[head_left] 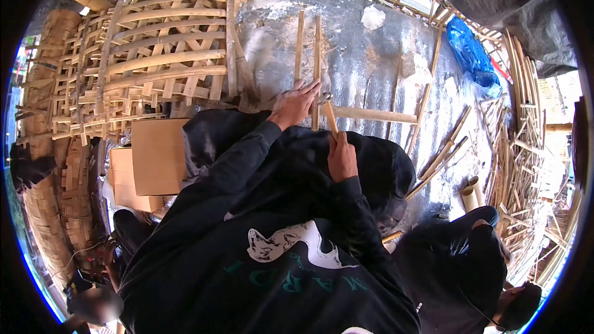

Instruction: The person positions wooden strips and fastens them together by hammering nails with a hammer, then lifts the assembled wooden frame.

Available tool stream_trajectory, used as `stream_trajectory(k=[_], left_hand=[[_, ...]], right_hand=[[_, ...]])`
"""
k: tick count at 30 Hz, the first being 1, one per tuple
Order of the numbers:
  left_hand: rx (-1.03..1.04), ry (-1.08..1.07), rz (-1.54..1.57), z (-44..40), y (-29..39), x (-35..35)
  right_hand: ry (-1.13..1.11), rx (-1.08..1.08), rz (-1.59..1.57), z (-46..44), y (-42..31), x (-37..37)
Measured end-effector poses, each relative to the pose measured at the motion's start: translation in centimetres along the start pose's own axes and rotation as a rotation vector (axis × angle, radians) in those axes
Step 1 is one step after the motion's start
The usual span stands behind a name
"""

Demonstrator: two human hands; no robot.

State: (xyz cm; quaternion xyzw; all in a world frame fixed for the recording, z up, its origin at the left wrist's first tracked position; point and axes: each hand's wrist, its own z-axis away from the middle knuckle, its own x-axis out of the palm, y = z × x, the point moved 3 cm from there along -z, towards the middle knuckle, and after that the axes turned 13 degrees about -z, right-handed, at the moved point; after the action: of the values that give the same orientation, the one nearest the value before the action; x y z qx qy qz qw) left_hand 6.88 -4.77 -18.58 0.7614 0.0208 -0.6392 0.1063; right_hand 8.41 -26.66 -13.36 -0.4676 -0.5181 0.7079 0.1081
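My right hand (pixel 342 158) is closed around the wooden handle of a hammer (pixel 332 119). The hammer's metal head rests at or just above a bamboo strip (pixel 318 49), beside my left fingertips. My left hand (pixel 296 104) lies stretched out, its fingers reaching over that upright strip and a second bamboo strip (pixel 299 43) to its left. A bamboo crosspiece (pixel 371 115) runs rightward from near the hammer to another long strip (pixel 428 89). Whether a nail stands under the hammer head is too small to tell.
A woven bamboo lattice (pixel 167 43) stands at the left, above cardboard boxes (pixel 158 158). A blue plastic bag (pixel 473 55) lies at the right, near piled bamboo strips (pixel 516 167). One person (pixel 455 263) sits at lower right; another (pixel 127 235) is at lower left. Silvery sheeting (pixel 359 43) covers the ground.
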Motion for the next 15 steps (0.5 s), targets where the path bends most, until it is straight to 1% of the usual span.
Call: stream_trajectory(k=[2, 4, 5, 7, 8, 10, 12, 15], left_hand=[[-0.005, -0.022, -0.012, 0.4, 0.0, -0.4], [-0.01, -0.04, -0.018, 0.3, 0.2, -0.6], [-0.024, -0.05, -0.016, 0.1, 0.2, -0.5], [-0.035, -0.063, -0.018, 0.2, 0.2, -0.6], [-0.032, -0.063, -0.013, 0.1, 0.2, -0.8], [-0.032, -0.069, -0.001, 0.4, 0.1, -0.6], [-0.001, -0.02, -0.053, 0.3, 0.1, -0.4], [-0.025, -0.01, -0.037, 0.2, 0.2, -0.5]], right_hand=[[0.024, -0.025, -0.027, 0.2, -0.3, 0.0], [-0.013, 0.056, 0.006, 0.4, 0.3, 0.5], [-0.013, 0.056, 0.009, 0.2, 0.7, 0.2], [-0.053, -0.028, 0.069, -0.4, 0.8, -0.4], [-0.052, -0.033, 0.066, -0.5, 0.7, -0.3], [0.009, 0.018, -0.004, -0.1, -0.9, -0.8], [-0.016, 0.043, 0.038, 0.0, 0.0, 0.0], [-0.059, 0.056, 0.076, -0.1, 0.8, -0.4]])
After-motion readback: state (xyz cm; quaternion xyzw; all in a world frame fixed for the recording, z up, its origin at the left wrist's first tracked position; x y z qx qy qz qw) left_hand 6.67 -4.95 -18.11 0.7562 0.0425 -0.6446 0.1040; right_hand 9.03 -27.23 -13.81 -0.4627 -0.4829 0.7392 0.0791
